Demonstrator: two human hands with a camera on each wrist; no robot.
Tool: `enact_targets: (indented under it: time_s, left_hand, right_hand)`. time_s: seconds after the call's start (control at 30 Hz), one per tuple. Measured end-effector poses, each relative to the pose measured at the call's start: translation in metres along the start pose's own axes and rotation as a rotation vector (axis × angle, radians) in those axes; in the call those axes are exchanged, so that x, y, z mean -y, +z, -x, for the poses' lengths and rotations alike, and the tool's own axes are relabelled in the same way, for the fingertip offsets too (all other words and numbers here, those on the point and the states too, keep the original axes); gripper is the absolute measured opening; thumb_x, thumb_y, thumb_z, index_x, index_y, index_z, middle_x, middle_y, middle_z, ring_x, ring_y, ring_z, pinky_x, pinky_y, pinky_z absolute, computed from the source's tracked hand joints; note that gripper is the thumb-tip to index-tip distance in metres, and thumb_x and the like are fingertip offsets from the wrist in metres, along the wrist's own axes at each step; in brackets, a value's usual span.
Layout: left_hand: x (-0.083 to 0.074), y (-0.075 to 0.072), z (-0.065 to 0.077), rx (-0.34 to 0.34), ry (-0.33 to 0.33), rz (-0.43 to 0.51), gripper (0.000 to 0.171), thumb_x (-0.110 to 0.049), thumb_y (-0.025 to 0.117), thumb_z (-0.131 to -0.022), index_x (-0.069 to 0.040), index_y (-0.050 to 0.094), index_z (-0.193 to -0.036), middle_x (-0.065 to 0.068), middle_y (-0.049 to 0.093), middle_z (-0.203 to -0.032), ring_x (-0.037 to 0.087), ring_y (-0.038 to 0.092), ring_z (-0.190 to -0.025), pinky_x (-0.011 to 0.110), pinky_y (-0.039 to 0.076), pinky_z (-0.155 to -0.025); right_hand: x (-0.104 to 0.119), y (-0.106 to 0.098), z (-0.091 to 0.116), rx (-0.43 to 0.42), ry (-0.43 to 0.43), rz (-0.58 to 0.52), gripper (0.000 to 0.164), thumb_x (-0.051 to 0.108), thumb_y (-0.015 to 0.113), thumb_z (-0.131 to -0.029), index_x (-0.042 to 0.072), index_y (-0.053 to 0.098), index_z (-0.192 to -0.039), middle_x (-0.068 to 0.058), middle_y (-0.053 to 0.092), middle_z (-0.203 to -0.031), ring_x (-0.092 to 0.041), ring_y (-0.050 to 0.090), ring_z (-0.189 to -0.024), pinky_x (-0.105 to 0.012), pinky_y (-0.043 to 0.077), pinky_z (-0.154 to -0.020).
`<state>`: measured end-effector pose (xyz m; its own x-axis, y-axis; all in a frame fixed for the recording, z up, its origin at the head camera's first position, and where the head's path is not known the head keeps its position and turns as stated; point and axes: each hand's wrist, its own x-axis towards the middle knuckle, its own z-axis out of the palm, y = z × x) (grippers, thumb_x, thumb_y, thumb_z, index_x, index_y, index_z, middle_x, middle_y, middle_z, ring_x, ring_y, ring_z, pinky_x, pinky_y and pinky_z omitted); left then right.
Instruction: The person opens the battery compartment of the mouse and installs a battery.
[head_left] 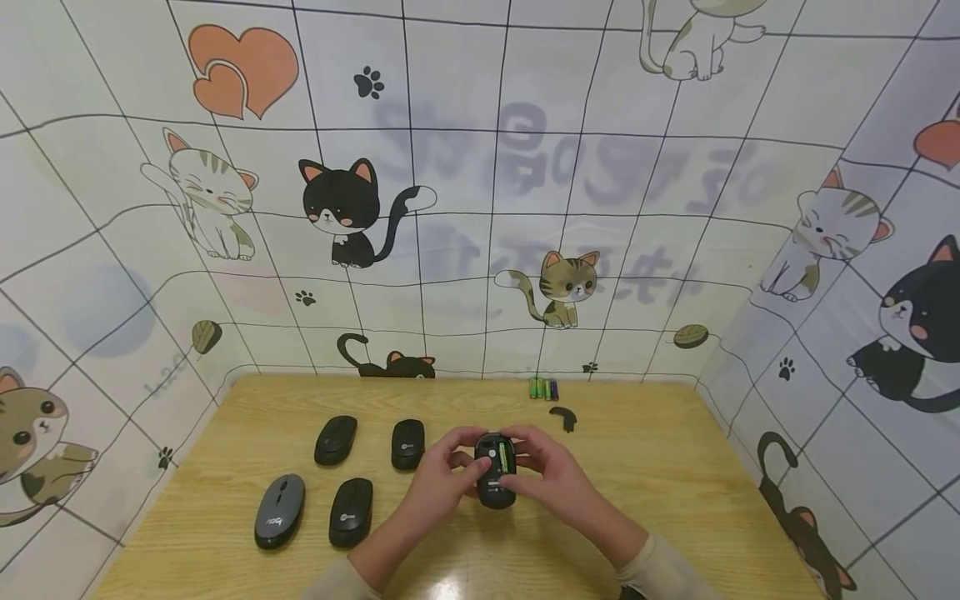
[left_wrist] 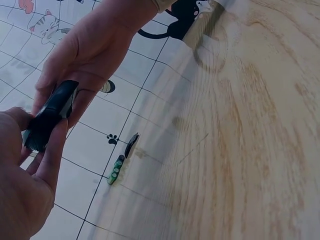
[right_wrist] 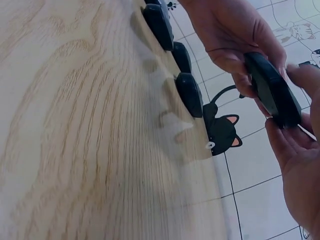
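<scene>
Both hands hold a black computer mouse (head_left: 496, 497) with its underside facing up, above the table's middle. Its battery compartment is uncovered, and a green battery (head_left: 504, 457) lies in it. My left hand (head_left: 442, 479) grips the mouse's left side, with the thumb on the underside. From the other side my right hand (head_left: 557, 475) grips it, its thumb near the lower end of the compartment. In the left wrist view the mouse (left_wrist: 52, 117) appears edge-on between the fingers. The right wrist view shows the mouse's dark side (right_wrist: 272, 92), its compartment hidden.
Left on the wooden table (head_left: 637, 467) stand black mice (head_left: 335, 440), (head_left: 408, 444), (head_left: 350, 512) and a grey-topped mouse (head_left: 280, 511). Several small batteries (head_left: 543, 389) lie at the back edge, with a curved black cover (head_left: 564, 417) just in front. A cat-patterned sheet (head_left: 465, 175) surrounds the table.
</scene>
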<state>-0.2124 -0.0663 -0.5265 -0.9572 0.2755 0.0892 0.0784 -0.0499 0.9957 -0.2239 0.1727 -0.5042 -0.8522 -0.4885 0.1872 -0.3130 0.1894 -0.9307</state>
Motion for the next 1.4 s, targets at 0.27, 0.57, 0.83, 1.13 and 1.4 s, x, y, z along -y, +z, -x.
enact_targets:
  time_s: [0.27, 0.57, 0.83, 1.13, 1.4]
  left_hand:
    - [-0.003, -0.003, 0.0, 0.0, -0.005, 0.011, 0.05, -0.016, 0.075, -0.108, -0.004, 0.06, -0.153, 0.017, 0.064, -0.143, 0.026, 0.076, -0.102, 0.038, 0.07, -0.074]
    - [-0.004, -0.002, -0.001, 0.022, 0.001, 0.011, 0.048, -0.014, 0.075, -0.108, -0.01, 0.062, -0.154, 0.018, 0.067, -0.14, 0.026, 0.076, -0.104, 0.038, 0.07, -0.08]
    - [-0.006, -0.002, -0.001, 0.063, 0.033, -0.124, 0.066, -0.012, 0.083, -0.101, -0.013, 0.056, -0.16, 0.017, 0.066, -0.136, 0.031, 0.073, -0.112, 0.032, 0.067, -0.085]
    - [-0.003, -0.007, -0.011, 0.196, 0.192, -0.372, 0.1, -0.017, 0.097, -0.086, -0.027, 0.042, -0.168, -0.007, 0.05, -0.16, 0.019, 0.052, -0.144, 0.039, 0.055, -0.114]
    - [-0.005, -0.007, -0.024, 0.234, 0.22, -0.423, 0.097, -0.019, 0.097, -0.088, -0.02, 0.043, -0.168, -0.003, 0.046, -0.166, 0.019, 0.048, -0.151, 0.04, 0.05, -0.121]
  right_hand:
    - [-0.004, -0.002, 0.004, 0.108, -0.115, 0.047, 0.096, 0.01, 0.096, -0.087, 0.009, 0.043, -0.167, -0.013, 0.044, -0.162, -0.037, 0.048, -0.149, -0.036, 0.048, -0.123]
    - [-0.004, -0.002, 0.006, 0.078, -0.113, 0.117, 0.095, 0.021, 0.096, -0.09, 0.013, 0.043, -0.168, -0.011, 0.045, -0.163, -0.038, 0.049, -0.15, -0.045, 0.047, -0.124]
    - [-0.007, -0.007, 0.005, 0.041, -0.132, 0.145, 0.095, 0.02, 0.098, -0.087, 0.014, 0.046, -0.167, -0.009, 0.05, -0.16, -0.035, 0.052, -0.148, -0.048, 0.049, -0.122]
    - [-0.015, -0.018, 0.001, 0.019, -0.168, 0.131, 0.094, 0.016, 0.098, -0.086, 0.011, 0.048, -0.166, -0.011, 0.054, -0.157, -0.038, 0.054, -0.146, -0.041, 0.05, -0.12]
    - [-0.018, -0.027, -0.002, 0.032, -0.157, 0.144, 0.094, 0.016, 0.098, -0.086, 0.008, 0.048, -0.166, -0.011, 0.055, -0.157, -0.038, 0.054, -0.146, -0.042, 0.051, -0.12]
